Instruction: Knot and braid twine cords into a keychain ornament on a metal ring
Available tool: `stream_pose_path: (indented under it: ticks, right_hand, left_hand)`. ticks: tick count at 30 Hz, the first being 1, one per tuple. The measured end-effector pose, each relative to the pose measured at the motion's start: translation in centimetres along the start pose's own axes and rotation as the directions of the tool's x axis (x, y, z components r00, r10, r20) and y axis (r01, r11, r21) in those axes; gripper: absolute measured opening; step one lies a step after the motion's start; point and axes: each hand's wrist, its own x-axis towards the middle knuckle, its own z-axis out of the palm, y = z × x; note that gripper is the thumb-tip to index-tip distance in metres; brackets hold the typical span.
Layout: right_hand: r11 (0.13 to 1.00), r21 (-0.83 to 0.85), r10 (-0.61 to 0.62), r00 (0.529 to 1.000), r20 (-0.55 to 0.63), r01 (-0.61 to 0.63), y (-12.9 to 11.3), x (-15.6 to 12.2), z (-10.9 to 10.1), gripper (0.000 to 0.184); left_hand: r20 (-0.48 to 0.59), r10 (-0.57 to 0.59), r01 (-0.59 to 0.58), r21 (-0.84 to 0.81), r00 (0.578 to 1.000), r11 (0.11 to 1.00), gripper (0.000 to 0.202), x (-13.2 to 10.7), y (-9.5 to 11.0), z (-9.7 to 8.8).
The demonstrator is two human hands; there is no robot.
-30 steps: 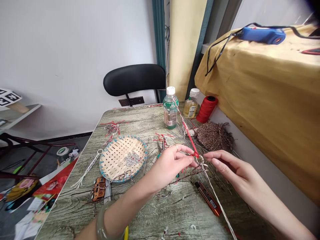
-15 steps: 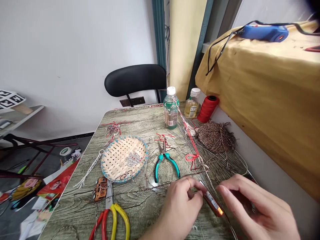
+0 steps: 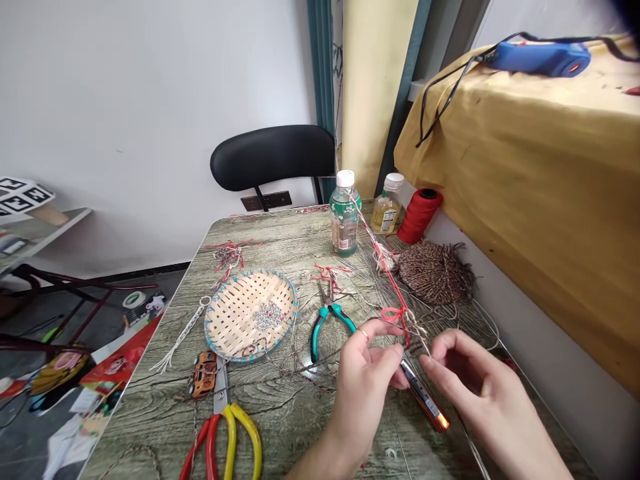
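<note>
My left hand (image 3: 367,383) is closed in a pinch on a thin dark cord (image 3: 395,328), just below a red cord bow (image 3: 393,315). My right hand (image 3: 475,387) has its thumb and finger pressed together on light cord strands (image 3: 424,341), whose ends trail down past the palm. Red-and-white cords (image 3: 373,240) stretch from the neck of a green-labelled bottle (image 3: 345,220) to the knotted part between my hands. Between the hands, on the table, lies a slim dark object with an orange glowing end (image 3: 427,400), its upper end near my left fingers.
Left of my hands lie teal-handled pliers (image 3: 327,317), a woven basket (image 3: 250,317) with beads, scissors (image 3: 220,427) and an orange toy car (image 3: 203,375). Behind on the right are a brown yarn bundle (image 3: 435,273), a red thread spool (image 3: 420,217) and a small bottle (image 3: 387,207).
Both hands have moved up toward the knotted cords. My right thumb and finger have closed on the light strands. The red bow has shifted slightly right.
</note>
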Motion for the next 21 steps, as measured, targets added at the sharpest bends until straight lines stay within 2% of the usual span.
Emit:
stream_pose_path:
  ticks: [2, 4, 5, 7, 8, 9, 11, 13, 14, 17, 21]
  right_hand:
    - [0.999, 0.030, -0.011, 0.997, -0.082, 0.014, 0.2, 0.1, 0.1, 0.018]
    - [0.999, 0.028, -0.026, 0.991, -0.130, 0.030, 0.2, 0.2, 0.1, 0.020]
    - [0.999, 0.021, -0.036, 0.990, -0.138, 0.039, 0.1, 0.3, 0.1, 0.023]
    - [0.997, 0.009, -0.072, 0.991, -0.115, 0.073, -0.2, 0.6, -0.1, 0.025]
    - [0.996, 0.012, -0.091, 0.993, -0.080, 0.092, -0.3, 0.8, -0.2, 0.025]
    - [0.994, 0.028, -0.102, 0.994, -0.030, 0.103, -0.4, 1.0, -0.4, 0.023]
    - [0.990, 0.098, -0.112, 0.991, 0.074, 0.104, -0.5, 1.5, -0.9, 0.021]
    - [0.981, 0.178, -0.105, 0.986, 0.132, 0.081, -0.5, 2.0, -1.4, 0.023]
    - [0.977, 0.201, -0.103, 0.983, 0.149, 0.072, -0.5, 2.3, -1.7, 0.025]
    - [0.975, 0.214, -0.097, 0.974, 0.207, 0.051, -0.7, 2.9, -2.2, 0.026]
    - [0.967, 0.250, -0.123, 0.948, 0.294, 0.048, -1.0, 3.8, -2.4, 0.023]
  left_hand:
    - [-0.045, 0.002, 0.000, 0.060, 0.999, 0.998, 0.013, -0.2, 0.0, -0.2]
    - [-0.122, 0.095, -0.071, 0.189, 0.988, 0.979, 0.007, -0.6, 0.0, -0.6]
    - [-0.160, 0.183, -0.137, 0.264, 0.970, 0.955, 0.015, -0.9, 0.0, -0.8]
    - [-0.215, 0.371, -0.267, 0.395, 0.903, 0.879, 0.030, -1.2, 0.3, -1.3]
    - [-0.231, 0.424, -0.299, 0.430, 0.876, 0.852, 0.032, -1.2, 0.5, -1.5]
    - [-0.241, 0.428, -0.296, 0.439, 0.871, 0.848, 0.030, -1.0, 0.8, -1.7]
    - [-0.212, 0.318, -0.213, 0.405, 0.924, 0.889, 0.019, -0.2, 1.5, -2.0]
    - [-0.072, 0.126, -0.093, 0.356, 0.989, 0.930, 0.018, 0.8, 2.1, -2.2]
    - [0.016, 0.045, -0.048, 0.338, 0.999, 0.940, 0.019, 1.3, 2.3, -2.3]
    - [0.240, -0.073, 0.003, 0.277, 0.968, 0.961, 0.018, 2.5, 2.9, -2.5]
    - [0.389, -0.112, 0.029, 0.214, 0.915, 0.976, 0.011, 3.3, 3.4, -2.6]
